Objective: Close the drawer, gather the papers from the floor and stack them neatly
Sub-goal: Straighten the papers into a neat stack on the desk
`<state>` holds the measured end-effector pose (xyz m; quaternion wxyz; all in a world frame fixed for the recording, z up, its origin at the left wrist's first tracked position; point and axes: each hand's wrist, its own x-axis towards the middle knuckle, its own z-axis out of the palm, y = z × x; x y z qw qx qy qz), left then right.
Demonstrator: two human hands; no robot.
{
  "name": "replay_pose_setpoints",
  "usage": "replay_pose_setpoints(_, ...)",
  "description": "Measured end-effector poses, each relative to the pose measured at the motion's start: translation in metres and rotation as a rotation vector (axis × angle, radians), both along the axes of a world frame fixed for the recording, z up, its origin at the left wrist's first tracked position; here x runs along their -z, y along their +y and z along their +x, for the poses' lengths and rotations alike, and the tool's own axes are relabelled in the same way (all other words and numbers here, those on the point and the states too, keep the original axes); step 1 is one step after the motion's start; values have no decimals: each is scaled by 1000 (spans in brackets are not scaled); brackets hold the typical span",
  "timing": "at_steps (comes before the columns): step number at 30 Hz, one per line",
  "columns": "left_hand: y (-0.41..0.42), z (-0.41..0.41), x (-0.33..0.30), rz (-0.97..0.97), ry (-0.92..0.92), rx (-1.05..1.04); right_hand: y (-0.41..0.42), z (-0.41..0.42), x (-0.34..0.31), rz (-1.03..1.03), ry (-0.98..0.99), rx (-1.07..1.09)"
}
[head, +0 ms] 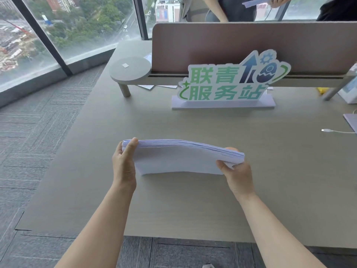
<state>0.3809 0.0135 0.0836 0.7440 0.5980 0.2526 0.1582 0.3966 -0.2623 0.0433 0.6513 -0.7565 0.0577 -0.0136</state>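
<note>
A thick stack of white papers [179, 157] stands on its long edge on the grey desk [193, 200], bowed slightly upward in the middle. My left hand [123, 163] grips the stack's left end, thumb over the top edge. My right hand [237, 173] grips the right end, fingers wrapped behind it. The sheet edges look roughly aligned along the top. No drawer is in view.
A standing sign with green characters [226, 84] sits behind the stack. A round-ended shelf [130, 69] and a pink partition [251, 41] run along the back. A white cable [336, 131] lies at right. Two persons stand beyond the partition. Grey carpet [29, 144] and windows are at left.
</note>
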Motion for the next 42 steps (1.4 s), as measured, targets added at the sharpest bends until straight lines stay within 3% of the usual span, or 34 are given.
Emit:
replay_pose_setpoints(4,7,-4,0,64,2,79,6,1,0,7,57,64)
replay_pose_setpoints(10,28,-10,-11,387,84,179,18,21,-27,-44,-7,76)
replay_pose_setpoints(14,60,-12,-22,686,129,258,29,39,-63,-129,-72,-98)
replay_pose_setpoints(17,80,-15,-37,968,203,444,47,46,-94,-143,-120,-304)
replay_pose_setpoints(19,88,-17,-45,1054,241,581,60,48,-110,-172,-126,-401)
replay_pose_setpoints(21,94,-21,-50,1004,250,643,74,47,-124,-194,-124,-454)
replay_pose_setpoints(25,106,-33,-45,711,218,629,100,45,-138,-306,-148,-437)
replay_pose_setpoints(32,116,-60,-19,277,227,509,123,32,-104,-567,-227,-87)
replay_pose_setpoints(36,121,-70,-8,148,210,422,117,10,-71,-337,78,58)
replay_pose_setpoints(39,118,-73,0,94,199,350,117,-9,-53,-42,394,-26)
replay_pose_setpoints(42,111,-71,6,67,188,293,121,-26,-42,177,545,-152)
